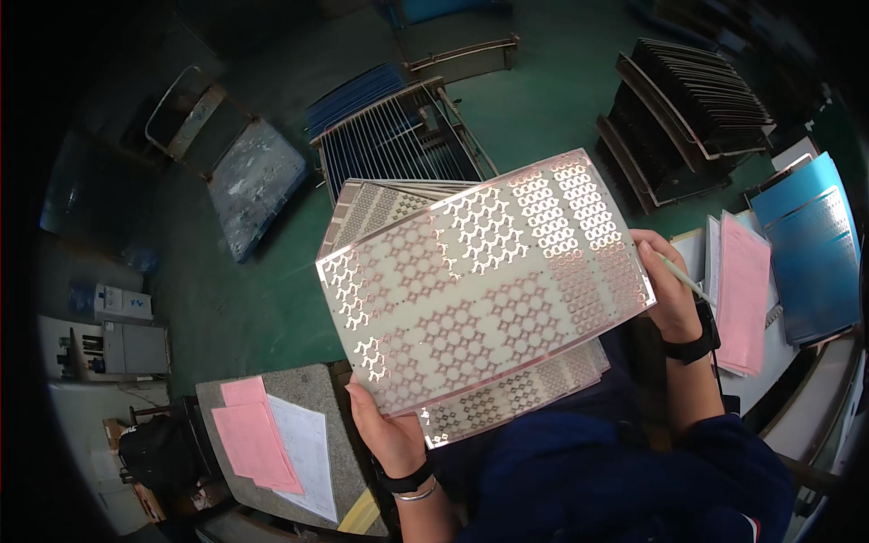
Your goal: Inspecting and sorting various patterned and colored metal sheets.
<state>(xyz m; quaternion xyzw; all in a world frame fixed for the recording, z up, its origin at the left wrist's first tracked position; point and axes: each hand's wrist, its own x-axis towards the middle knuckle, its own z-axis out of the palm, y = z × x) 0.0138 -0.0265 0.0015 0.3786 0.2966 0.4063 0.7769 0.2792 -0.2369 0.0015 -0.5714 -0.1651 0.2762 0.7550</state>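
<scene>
A large pale panel with rows of shiny copper patterns, like a circuit board panel (489,271), is held up tilted in front of me. My left hand (387,427) grips its lower left edge, thumb on top and the other fingers hidden underneath. At the right edge my right hand (668,288) holds it, also with a slim pale green stick, like a pen (681,276), between the fingers. More patterned panels (516,391) show beneath the near edge. Behind the far edge lie others, fanned out (373,214); what supports them is hidden.
Ahead stands a slotted metal rack (398,136), with another dark rack (688,118) at far right. A flat trolley (256,185) is at left. Pink sheets (255,439) lie on a grey surface (317,385); at right are a pink sheet stack (744,294) and blue panels (808,253).
</scene>
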